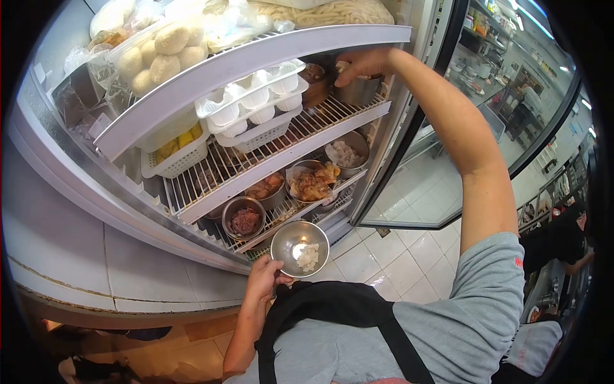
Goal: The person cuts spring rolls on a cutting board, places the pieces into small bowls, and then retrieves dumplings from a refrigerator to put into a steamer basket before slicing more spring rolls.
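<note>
The left hand (262, 278) is gripping a small metal bowl (299, 248) near the body, while the right hand (361, 64) is reaching far into the fridge shelf (332, 118), fingers closing on a metal pot (358, 91), which probably needs lifting out carefully.

No text, label, brand or number could be read anywhere in the view. Only a small red mark (517, 262) sat on the shoulder of the grey sleeve (492, 281), too small and blurred to make out as letters. Relative to that sleeve, the containers in the open fridge (256, 57) up and to the left carried no legible labels, and the shelves behind the glass door (486, 38) above it showed only blurred packaging.
</note>
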